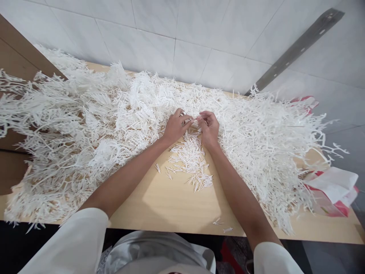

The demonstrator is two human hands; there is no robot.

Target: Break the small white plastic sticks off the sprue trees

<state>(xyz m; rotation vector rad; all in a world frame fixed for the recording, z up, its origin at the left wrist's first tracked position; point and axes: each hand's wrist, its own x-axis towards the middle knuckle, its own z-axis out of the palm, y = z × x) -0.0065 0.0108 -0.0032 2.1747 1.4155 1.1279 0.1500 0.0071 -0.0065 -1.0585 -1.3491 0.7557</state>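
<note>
Bench [159,213], pale wood, carries a big heap [251,148] of branching white strands, banked left, behind and right. Loose pile [189,156] of short white sticks lies on bare wood between the forearms. Left hand [185,118] and right hand [205,118] nearly meet at the pile's far end, fingers curled, each drawn to a narrow pinch on what looks like a thin white strand [195,119]; its exact shape is too small to read. Judgement: grip close to the tips, steady one side, move the other lightly, low over the pile so nothing scatters. Open wood runs from pile to front edge; heap crowds both forearms, so elbows want tucking in. Few stray sticks [228,230] lie near that edge, easily swept off.
</note>
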